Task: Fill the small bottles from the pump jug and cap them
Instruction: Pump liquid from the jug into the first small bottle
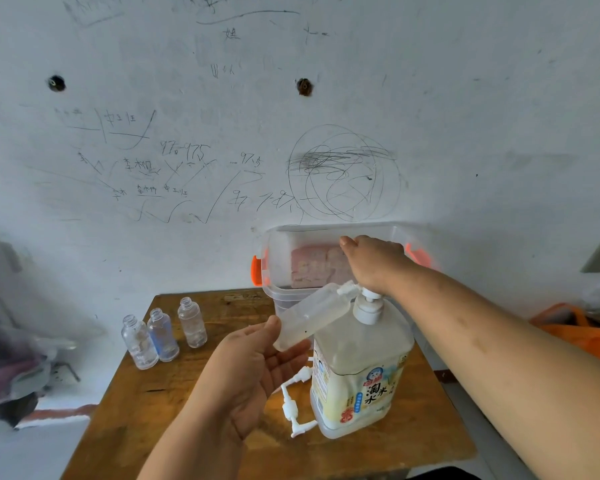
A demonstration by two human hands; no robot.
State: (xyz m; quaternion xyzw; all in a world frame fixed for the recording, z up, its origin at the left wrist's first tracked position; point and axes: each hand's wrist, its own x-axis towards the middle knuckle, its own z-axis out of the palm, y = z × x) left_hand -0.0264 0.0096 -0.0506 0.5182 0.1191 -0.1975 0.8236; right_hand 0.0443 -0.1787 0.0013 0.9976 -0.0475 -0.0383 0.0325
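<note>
Our left grip (253,372) pinches the base end of a small clear bottle (309,317), with the thumb on top and the fingers spread underneath. The bottle lies tilted, its open mouth raised to the white nozzle (349,289) of the pump head (369,306); its neck meets the spout there. Our right grip (374,265) rests on top of that pump head, back of the hand toward us and thumb pointing away. The fingers are hidden, so we cannot tell whether they curl round the head or merely press on it.

The pump head crowns a large translucent pump jug (361,372) with a yellow printed label, standing upright on the right half of the wooden bench (153,410). Just beside the jug's left foot lie several white spray tops (290,403), touching one another.

Near the bench's far left corner stand three empty bottles (163,336), upright and uncapped, in a loose row well apart from the jug. Behind the jug, against the scribbled wall (222,133), sits a clear storage box (291,258) with orange latches (256,270). An orange bag (586,337) lies off the bench at the right.
</note>
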